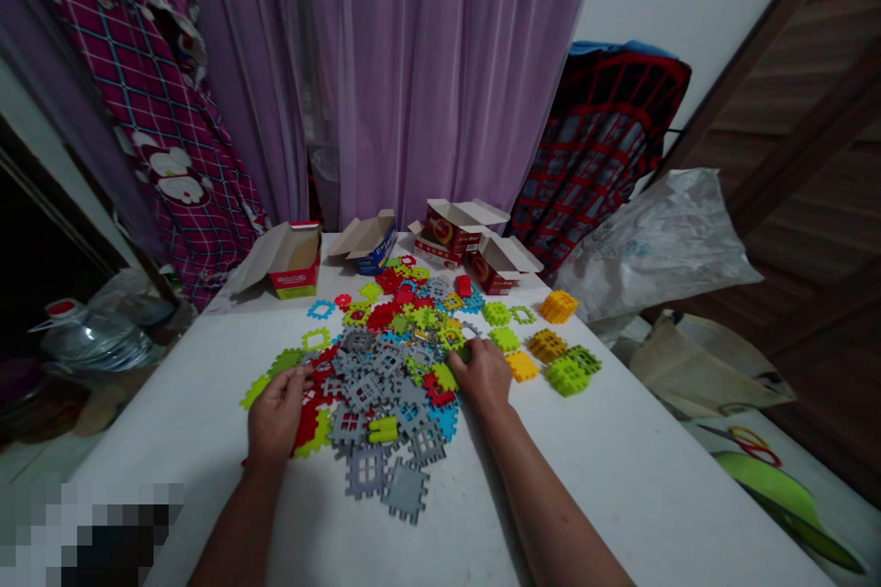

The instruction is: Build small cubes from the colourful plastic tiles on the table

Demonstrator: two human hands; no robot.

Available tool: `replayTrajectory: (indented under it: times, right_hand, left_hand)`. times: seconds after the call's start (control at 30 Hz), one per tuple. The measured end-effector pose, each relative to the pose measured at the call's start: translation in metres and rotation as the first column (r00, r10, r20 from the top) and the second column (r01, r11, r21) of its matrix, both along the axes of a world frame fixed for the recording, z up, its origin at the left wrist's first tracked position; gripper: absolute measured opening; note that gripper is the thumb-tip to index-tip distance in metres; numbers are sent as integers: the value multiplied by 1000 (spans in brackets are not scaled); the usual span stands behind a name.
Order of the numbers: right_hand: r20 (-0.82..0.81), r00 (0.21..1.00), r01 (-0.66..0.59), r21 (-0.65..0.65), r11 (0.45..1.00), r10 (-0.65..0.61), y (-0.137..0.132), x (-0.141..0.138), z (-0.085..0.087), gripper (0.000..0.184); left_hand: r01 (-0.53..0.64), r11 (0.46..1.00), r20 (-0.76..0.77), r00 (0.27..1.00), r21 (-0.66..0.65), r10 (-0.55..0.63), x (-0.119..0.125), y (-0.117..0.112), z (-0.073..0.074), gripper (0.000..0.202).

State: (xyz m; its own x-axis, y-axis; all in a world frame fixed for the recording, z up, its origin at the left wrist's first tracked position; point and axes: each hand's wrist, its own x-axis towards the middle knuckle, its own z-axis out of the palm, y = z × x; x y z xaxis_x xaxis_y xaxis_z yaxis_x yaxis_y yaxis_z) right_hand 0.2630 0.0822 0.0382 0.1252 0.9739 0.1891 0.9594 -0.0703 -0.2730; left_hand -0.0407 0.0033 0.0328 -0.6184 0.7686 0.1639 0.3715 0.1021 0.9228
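We observe the left hand (275,413) and the right hand (482,376) at opposite edges of a loose pile of flat plastic interlocking building pieces (385,376) on a white table (606,486). The left fingers (297,376) are slightly spread and rest on red and grey pieces; we see no piece held between them. The right fingers (478,358) curve downward over a green piece (463,353) at the pile's edge; we cannot tell whether they grip it or only touch it.

Between the two sets of fingers, grey, red, green and blue pieces overlap, and a small yellow-green block (383,429) lies on the pile. To the right of the right fingers sit a yellow block (521,365), a lime-green block (567,376) and an orange block (557,305), all apart from the pile. Ahead of both sets of fingers, opened cardboard boxes (295,261) stand along the far table edge. Beyond them hangs a purple curtain (427,64). Farther right of the right fingers, a white plastic bag (653,248) lies past the table edge.
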Motion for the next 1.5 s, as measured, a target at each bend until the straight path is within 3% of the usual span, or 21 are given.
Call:
replayTrajectory:
  times: [0.2, 0.37, 0.47, 0.57, 0.7, 1.03, 1.5]
  right_hand:
    - [-66, 997, -31, 114, 993, 38, -13, 18, -3, 33]
    - [-104, 991, -61, 244, 968, 89, -46, 66, -15, 32]
    - [-147, 989, 15, 297, 955, 30, -63, 110, -20, 35]
    - [-192, 976, 170, 358, 918, -106, -69, 153, -19, 41]
    - [-217, 957, 264, 380, 886, -191, -65, 184, -16, 48]
    - [-164, 960, 271, 316, 909, -228, -60, 181, -17, 43]
    - [-172, 964, 252, 353, 901, -203, -58, 184, -24, 48]
  left_hand:
    - [1, 1000, 26, 1000, -23, 0, 1, -1, 3, 51]
    - [-8, 997, 24, 1000, -75, 10, -1, -1, 4, 51]
    - [-10, 997, 20, 1000, -83, 12, -1, -1, 4, 48]
    - [-12, 996, 2, 1000, -83, 12, 0, -2, 7, 46]
    - [-24, 992, -29, 999, -121, 20, 2, -3, 11, 47]
    - [-41, 988, -30, 999, -151, 36, 0, -2, 10, 50]
    - [-59, 985, 12, 998, -162, 62, 7, -2, 17, 50]
